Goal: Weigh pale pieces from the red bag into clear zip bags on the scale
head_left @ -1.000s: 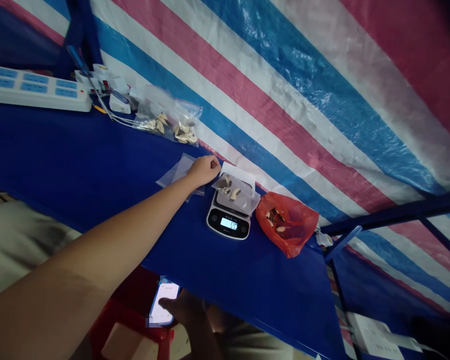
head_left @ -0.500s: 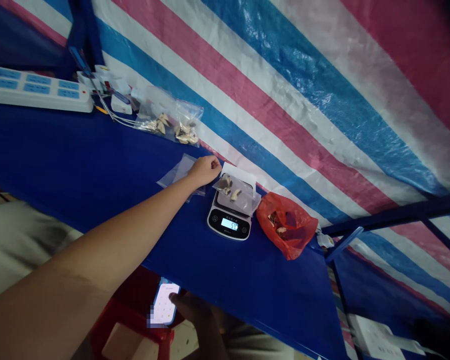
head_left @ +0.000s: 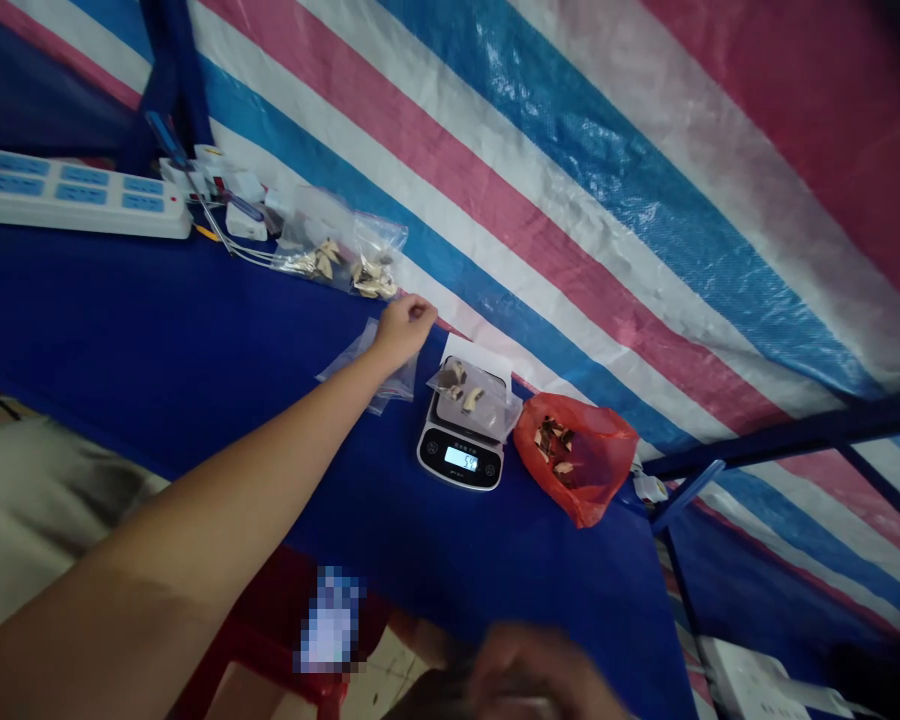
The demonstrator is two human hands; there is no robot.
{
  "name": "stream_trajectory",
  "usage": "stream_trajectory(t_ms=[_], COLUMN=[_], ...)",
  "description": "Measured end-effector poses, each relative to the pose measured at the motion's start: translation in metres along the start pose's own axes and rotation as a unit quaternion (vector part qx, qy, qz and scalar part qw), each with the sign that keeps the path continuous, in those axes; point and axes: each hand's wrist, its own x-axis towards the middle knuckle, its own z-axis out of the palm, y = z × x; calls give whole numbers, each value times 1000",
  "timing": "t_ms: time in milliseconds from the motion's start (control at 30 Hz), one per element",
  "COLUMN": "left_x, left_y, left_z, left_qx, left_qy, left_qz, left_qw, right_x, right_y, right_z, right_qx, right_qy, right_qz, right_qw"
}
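Observation:
My left hand is at the far edge of the table, above some flat clear plastic bags and left of the scale. Its fingers are curled together; anything inside is hidden. On the black-and-white digital scale, whose display is lit, lies a clear zip bag with a few dark and pale slices. Right of the scale stands an open red plastic bag with similar pieces inside. My right hand is a blur at the bottom, in front of the table edge.
Two filled clear bags lean by the striped sheet. Further left are a white power strip, plugs and a screwdriver. Below the blue table is a red stool near a pixelated phone.
My right hand has left the phone and moved right and closer to the camera. My left hand has shifted slightly left. The bag on the scale stays in place.

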Motion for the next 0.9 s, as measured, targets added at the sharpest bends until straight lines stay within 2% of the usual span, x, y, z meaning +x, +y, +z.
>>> stream_trajectory(t_ms=[33, 67, 100, 133, 200, 233, 267, 333, 367, 433, 533, 633, 700, 800, 900], left_x=[3, 4, 3, 0, -12, -20, -29, -45, -50, -55, -51, -41, -35, -30, -30], left_y=[6, 12, 19, 24, 32, 33, 33, 28, 26, 22, 26, 38, 44, 41, 28], left_z=[-9, -21, -34, -48, -75, -86, -95, -105, -106, -103, -89, -68, -54, -40, -44], left_qx=[-6, 0, 20, 51, 122, 166, 212, 297, 325, 354, 363, 362, 365, 384, 424], left_qy=[16, 22, 20, -2, -111, -183, -245, -318, -340, -348, -279, -172, -128, -104, -127], left_qz=[1, 9, 24, 46, 114, 156, 196, 227, 235, 256, 296, 291, 282, 265, 218], left_qw=[1000, 1000, 999, 998, 980, 956, 926, 871, 850, 829, 839, 869, 878, 878, 870], right_x=[5, 16, 30, 46, 80, 95, 107, 122, 125, 127, 124, 126, 129, 134, 134], right_y=[-4, -6, -6, -4, 6, 14, 23, 43, 53, 69, 76, 64, 53, 39, 37], right_z=[-20, -40, -59, -77, -106, -116, -123, -128, -128, -124, -114, -102, -93, -81, -82], right_qx=[8, 26, 34, 32, -19, -62, -102, -160, -176, -194, -202, -182, -155, -101, -79], right_qy=[46, 162, 268, 343, 487, 542, 587, 639, 649, 653, 639, 596, 557, 514, 486], right_qz=[-1, -25, -57, -80, -107, -118, -124, -104, -87, -57, -43, -42, -45, -50, -39], right_qw=[999, 986, 961, 935, 867, 830, 794, 745, 735, 730, 741, 781, 815, 850, 870])
